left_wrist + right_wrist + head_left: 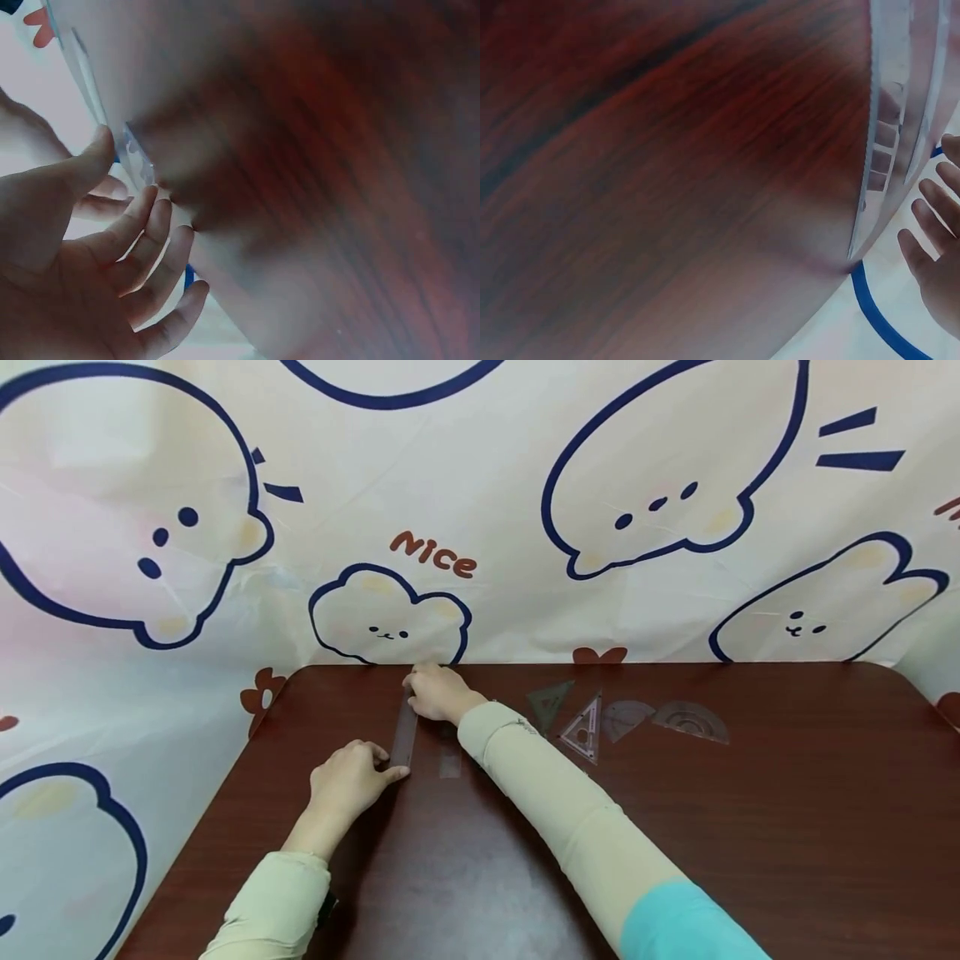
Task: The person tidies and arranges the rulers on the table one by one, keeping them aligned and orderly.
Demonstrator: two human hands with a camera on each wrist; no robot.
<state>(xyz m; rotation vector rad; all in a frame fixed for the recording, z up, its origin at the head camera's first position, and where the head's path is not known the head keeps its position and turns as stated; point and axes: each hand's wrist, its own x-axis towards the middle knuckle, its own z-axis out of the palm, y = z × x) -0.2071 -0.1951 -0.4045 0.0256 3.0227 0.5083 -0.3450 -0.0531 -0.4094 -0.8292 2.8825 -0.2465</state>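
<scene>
A long clear ruler [405, 732] lies lengthwise on the table in the head view, toward the left. My left hand [348, 785] holds its near end, thumb on one side and fingertips at the opposite edge. In the left wrist view, the ruler's end [139, 159] shows between that hand's thumb and fingers. My right hand [438, 691] holds the far end close to the table's back edge, covering that end. A short clear ruler [450, 765] lies just right of the long one, below my right hand.
To the right lie a green set square [550, 702], a clear set square [583, 732] and two protractors, one [625, 718] left of the other [693, 721]. The brown table [765, 835] meets a printed cloth [517, 568] at its back edge. My right sleeve [562, 802] crosses over the table.
</scene>
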